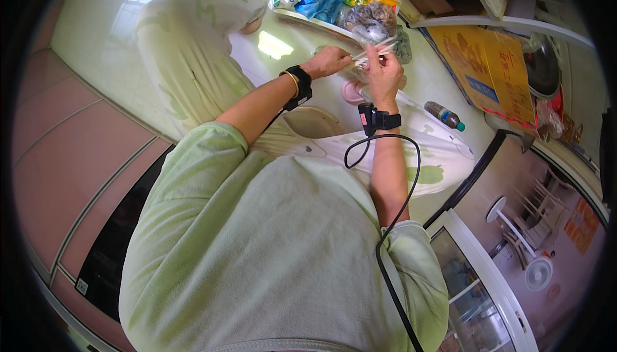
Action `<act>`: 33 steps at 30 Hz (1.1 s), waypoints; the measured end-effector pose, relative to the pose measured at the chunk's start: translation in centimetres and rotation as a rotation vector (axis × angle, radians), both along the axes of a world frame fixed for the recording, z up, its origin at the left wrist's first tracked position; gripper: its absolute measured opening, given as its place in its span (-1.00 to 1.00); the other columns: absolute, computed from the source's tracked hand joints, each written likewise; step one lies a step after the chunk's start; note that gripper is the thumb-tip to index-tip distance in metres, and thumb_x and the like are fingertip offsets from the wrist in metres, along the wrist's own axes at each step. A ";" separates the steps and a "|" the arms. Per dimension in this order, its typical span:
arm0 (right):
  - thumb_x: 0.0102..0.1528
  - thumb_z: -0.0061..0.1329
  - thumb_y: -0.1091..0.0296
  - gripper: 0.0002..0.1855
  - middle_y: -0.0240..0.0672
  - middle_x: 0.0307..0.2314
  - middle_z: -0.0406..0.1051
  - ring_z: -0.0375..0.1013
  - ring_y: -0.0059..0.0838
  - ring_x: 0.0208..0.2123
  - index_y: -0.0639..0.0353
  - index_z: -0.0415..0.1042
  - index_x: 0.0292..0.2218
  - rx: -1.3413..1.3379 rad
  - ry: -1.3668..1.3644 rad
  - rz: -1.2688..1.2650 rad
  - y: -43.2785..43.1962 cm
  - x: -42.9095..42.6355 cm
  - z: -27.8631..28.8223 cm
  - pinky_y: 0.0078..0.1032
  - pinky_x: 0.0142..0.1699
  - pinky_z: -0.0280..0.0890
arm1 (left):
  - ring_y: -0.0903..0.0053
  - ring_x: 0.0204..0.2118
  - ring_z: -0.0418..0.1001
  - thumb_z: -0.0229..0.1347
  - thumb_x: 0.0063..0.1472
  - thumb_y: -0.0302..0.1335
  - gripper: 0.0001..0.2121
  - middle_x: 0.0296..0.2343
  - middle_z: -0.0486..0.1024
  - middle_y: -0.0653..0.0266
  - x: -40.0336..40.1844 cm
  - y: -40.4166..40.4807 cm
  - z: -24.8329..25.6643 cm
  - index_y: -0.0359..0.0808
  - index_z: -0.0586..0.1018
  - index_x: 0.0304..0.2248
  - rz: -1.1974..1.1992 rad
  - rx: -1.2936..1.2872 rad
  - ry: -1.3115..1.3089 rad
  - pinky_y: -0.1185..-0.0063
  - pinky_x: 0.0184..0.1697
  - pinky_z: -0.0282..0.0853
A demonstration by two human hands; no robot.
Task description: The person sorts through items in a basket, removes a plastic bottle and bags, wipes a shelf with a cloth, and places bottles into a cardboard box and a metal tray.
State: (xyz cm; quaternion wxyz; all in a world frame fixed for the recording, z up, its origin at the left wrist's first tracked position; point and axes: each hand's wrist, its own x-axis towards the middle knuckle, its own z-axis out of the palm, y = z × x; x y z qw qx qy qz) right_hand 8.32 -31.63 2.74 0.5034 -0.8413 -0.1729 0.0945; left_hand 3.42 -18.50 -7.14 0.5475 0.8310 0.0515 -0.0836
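Observation:
My left hand (pixel 330 63) has its fingertips closed at the left side of a bunch of thin pale strips (pixel 359 58). From the other side, my right hand (pixel 385 70) pinches the same strips between thumb and fingers, and some stick out past the fingertips. Clear plastic film seems to hang around them, but the hands partly hide it. Just beyond, a clear plastic bag of dark dried food (pixel 368 17) lies at the near corner of a white tray (pixel 308 20). Blue and white packets (pixel 318 0) fill the rest of this tray.
An egg-carton-like grey tray (pixel 403 46) sits right of my hands. A capped plastic bottle (pixel 444 116) lies by my right leg. A yellow cardboard box (pixel 487 72) and a dark pan (pixel 543 68) stand under the counter at right. Pink cabinets (pixel 72 145) line the left.

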 end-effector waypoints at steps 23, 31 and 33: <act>-0.14 0.00 0.41 -0.86 -0.26 -0.60 0.39 0.41 -0.50 -0.58 0.22 0.40 -0.46 -0.193 0.065 0.125 -2.0 1.2 -4.3 -0.57 -0.44 0.29 | 0.44 -0.44 0.43 -0.13 0.07 -0.38 -0.68 -0.46 0.48 -0.01 0.5 0.1 0.1 -0.28 0.46 -0.18 0.028 -0.117 0.043 0.54 -0.29 0.32; -0.21 0.05 0.52 -0.68 -0.27 -0.54 0.39 0.42 -0.49 -0.54 0.22 0.35 -0.32 -0.131 0.115 0.047 -2.0 0.4 -3.6 -0.59 -0.41 0.31 | 0.58 -0.56 0.35 -0.12 0.06 -0.39 -0.68 -0.59 0.45 0.10 0.5 0.0 0.3 -0.26 0.48 -0.18 0.054 -0.120 0.038 0.58 -0.44 0.29; -0.22 0.06 0.53 -0.66 -0.27 -0.52 0.39 0.42 -0.50 -0.54 0.22 0.35 -0.31 -0.118 0.124 0.021 -2.2 0.4 -3.6 -0.59 -0.41 0.31 | 0.60 -0.58 0.33 -0.12 0.06 -0.39 -0.68 -0.62 0.44 0.12 0.7 0.0 0.3 -0.25 0.48 -0.18 0.046 -0.108 0.066 0.58 -0.46 0.28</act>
